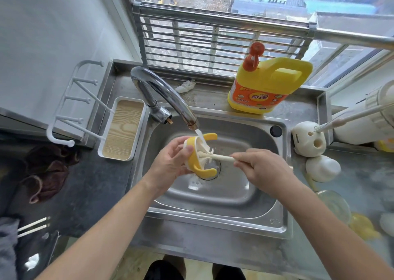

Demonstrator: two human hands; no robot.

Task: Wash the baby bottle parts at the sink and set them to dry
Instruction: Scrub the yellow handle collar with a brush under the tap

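Note:
Over the steel sink [251, 196], my left hand [170, 162] grips a yellow-and-white bottle collar with two curved handles [198, 164]. Its open side faces right, under a thin stream of water from the chrome faucet [162, 94]. My right hand [262, 168] holds a cream bottle brush [219, 157] by its handle, and the brush head sits inside the collar. A small white part [195, 183] lies in the basin near the drain. On the counter to the right rest a white dome-shaped part [323, 168], a clear glass bottle [334, 205] and blurred yellow and white parts [366, 226].
A yellow detergent jug with an orange pump [266, 87] stands behind the sink. A white drying rack with pegs and a wood-grain tray [121, 130] sits left. A white brush holder [309, 139] stands right of the basin. A dark cloth [47, 177] lies at far left.

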